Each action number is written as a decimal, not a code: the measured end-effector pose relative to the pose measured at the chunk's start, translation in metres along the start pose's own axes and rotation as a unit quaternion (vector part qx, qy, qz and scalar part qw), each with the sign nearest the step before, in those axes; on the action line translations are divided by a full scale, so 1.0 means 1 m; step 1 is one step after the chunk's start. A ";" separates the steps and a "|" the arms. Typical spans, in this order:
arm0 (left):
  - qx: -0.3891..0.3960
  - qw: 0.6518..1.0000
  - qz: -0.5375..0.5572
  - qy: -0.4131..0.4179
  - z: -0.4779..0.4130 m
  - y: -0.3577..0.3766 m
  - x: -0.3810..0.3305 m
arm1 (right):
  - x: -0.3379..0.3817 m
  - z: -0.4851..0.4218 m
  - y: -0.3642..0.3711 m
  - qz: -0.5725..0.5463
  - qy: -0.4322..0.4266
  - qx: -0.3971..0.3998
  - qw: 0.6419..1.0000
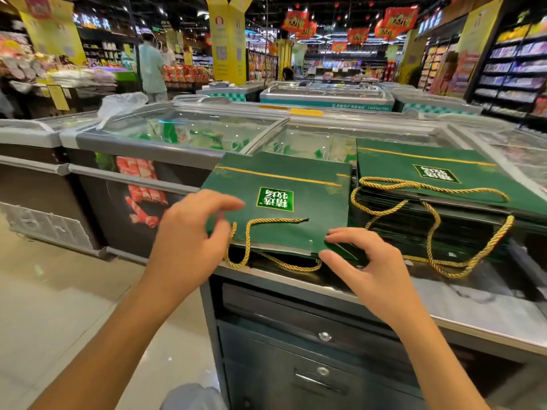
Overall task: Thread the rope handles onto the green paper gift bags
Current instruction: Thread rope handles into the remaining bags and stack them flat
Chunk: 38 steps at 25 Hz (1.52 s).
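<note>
Gold rope (266,221) — atop green bag (310,202)

We see matt green paper bags (278,202), twisted gold rope (266,223), a brushed metal bench (473,315) and glossy glass freezer lids (189,128).

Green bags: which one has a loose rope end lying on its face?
The left bag: its gold rope ends in a free black tip on top. On the right stack, ropes hang as loops.

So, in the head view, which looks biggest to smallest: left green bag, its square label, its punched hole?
1. green bag
2. square label
3. punched hole
None look alike in size.
</note>
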<state>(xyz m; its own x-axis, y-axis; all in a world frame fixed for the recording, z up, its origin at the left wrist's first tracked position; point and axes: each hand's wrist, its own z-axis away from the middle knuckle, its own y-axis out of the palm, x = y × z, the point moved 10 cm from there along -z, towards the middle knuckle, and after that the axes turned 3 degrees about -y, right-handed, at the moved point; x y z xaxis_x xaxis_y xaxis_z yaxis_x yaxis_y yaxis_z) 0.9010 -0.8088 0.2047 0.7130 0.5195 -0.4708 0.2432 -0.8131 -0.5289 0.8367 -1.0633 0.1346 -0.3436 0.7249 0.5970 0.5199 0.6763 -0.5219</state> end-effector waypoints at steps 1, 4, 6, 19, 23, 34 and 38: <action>0.035 0.999 0.002 0.011 -0.010 0.014 -0.012 | -0.001 0.000 0.000 -0.005 0.004 -0.003 1.000; 0.173 0.983 -0.053 0.029 -0.034 0.074 -0.033 | -0.003 0.000 -0.001 -0.006 0.009 -0.007 1.000; 0.245 0.962 -0.116 0.028 -0.044 0.110 -0.034 | -0.004 0.000 -0.001 -0.004 0.008 -0.007 1.000; 0.231 0.967 -0.099 0.037 -0.054 0.122 -0.034 | -0.011 0.000 -0.004 -0.024 0.005 -0.016 1.000; 0.263 0.964 -0.029 0.032 -0.044 0.119 -0.039 | -0.011 -0.001 -0.005 -0.026 0.005 -0.019 0.999; 0.282 0.954 -0.004 0.105 -0.032 0.114 -0.051 | -0.011 0.000 -0.006 -0.031 0.015 -0.015 0.999; 0.271 0.947 -0.039 0.168 -0.029 0.115 -0.062 | -0.011 0.000 -0.005 -0.030 0.017 -0.013 0.999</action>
<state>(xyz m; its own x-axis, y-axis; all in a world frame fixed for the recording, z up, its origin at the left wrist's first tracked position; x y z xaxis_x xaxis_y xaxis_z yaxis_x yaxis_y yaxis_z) 0.9039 -0.9421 0.1928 0.8981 0.3852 -0.2123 -0.0050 -0.4736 -0.8807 0.8379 -1.0743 0.1306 -0.3490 0.6773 0.6477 0.5194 0.7150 -0.4679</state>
